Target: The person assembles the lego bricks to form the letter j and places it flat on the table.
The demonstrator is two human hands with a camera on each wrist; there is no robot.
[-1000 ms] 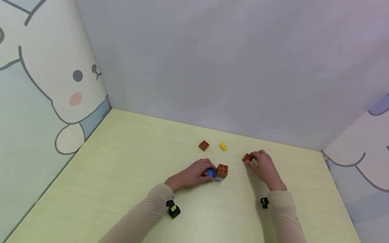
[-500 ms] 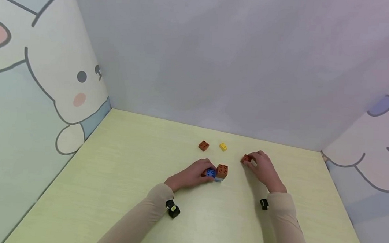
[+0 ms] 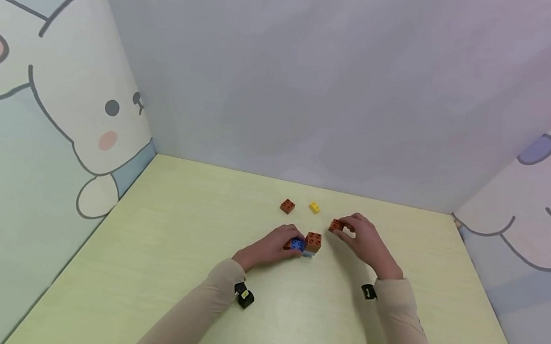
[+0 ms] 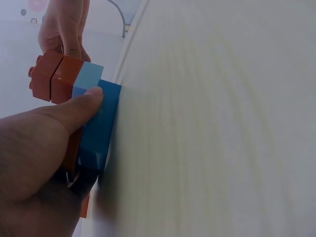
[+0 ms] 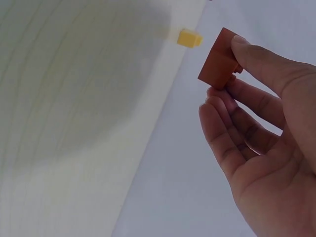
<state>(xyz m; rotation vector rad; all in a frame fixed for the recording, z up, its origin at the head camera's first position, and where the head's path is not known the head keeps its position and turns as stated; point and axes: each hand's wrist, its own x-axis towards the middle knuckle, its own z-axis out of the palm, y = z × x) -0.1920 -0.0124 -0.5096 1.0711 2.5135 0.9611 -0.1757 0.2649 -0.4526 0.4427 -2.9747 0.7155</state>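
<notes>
Brick assembly [image 3: 313, 240] sits on the bench [image 3: 184, 219] in the left hand's [image 3: 272, 246] grip; the right hand [image 3: 367, 244] pinches a brown brick [image 3: 334, 226] nearby.
That fingertip pinch looks slight, so the brick could twist or drop. Pale wood-grain bench; plain grey back wall [image 3: 299, 79], cartoon-printed side walls [image 3: 26, 190].

Your pale yellow-green worktop [image 3: 135, 268] meets a plain grey back wall [image 3: 298, 90], between a cartoon-printed left wall [image 3: 26, 195] and cartoon-printed right wall [image 3: 525, 304].
</notes>
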